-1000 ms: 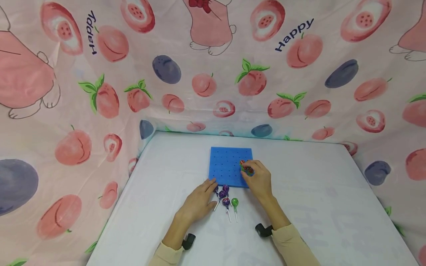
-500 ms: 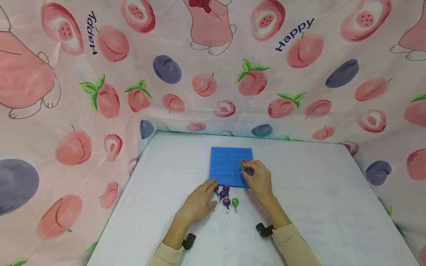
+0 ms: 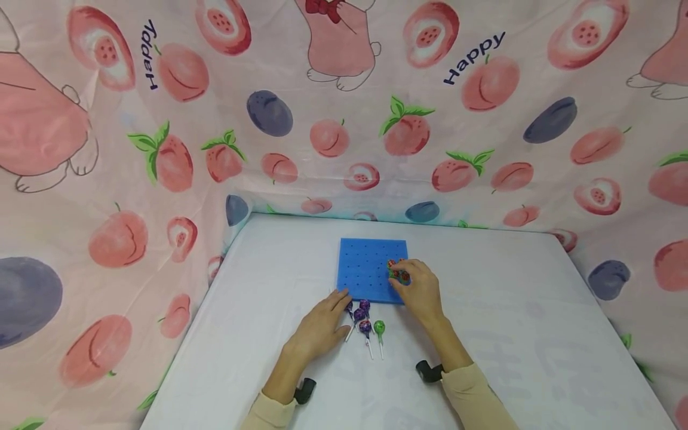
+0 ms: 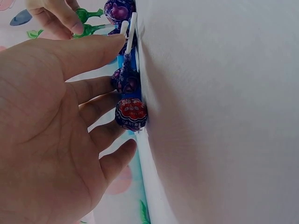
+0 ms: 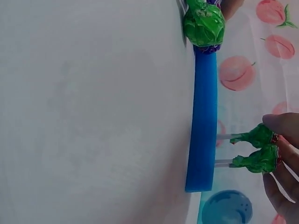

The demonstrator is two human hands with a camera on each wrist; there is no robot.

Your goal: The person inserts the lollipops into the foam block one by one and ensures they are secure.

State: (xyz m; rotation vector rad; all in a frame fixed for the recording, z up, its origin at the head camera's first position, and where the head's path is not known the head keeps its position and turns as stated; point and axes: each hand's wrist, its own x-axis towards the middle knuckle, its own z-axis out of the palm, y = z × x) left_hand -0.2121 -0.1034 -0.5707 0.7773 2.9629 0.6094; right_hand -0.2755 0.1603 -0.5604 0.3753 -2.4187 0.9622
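In the head view a blue board with rows of small holes lies on the table. My right hand is at its right side, thumb and fingertips pinching the head of a green-wrapped lollipop whose stick stands upright in the board. Right beside it stands another green-wrapped lollipop; more red-and-green heads are partly hidden behind the fingers. My left hand rests at the board's front left corner, fingers fairly straight. Near its fingers lie several purple-wrapped lollipops, one partly covered by the hand.
A loose green lollipop lies in front of the board, stick toward me. The white table is bordered by a fruit-patterned cloth at the back and sides. A black wrist camera sits at my right wrist.
Hardly anything differs. My right forearm has shifted very slightly to the right while its fingertips stay at the same lollipop; the left hand is still.
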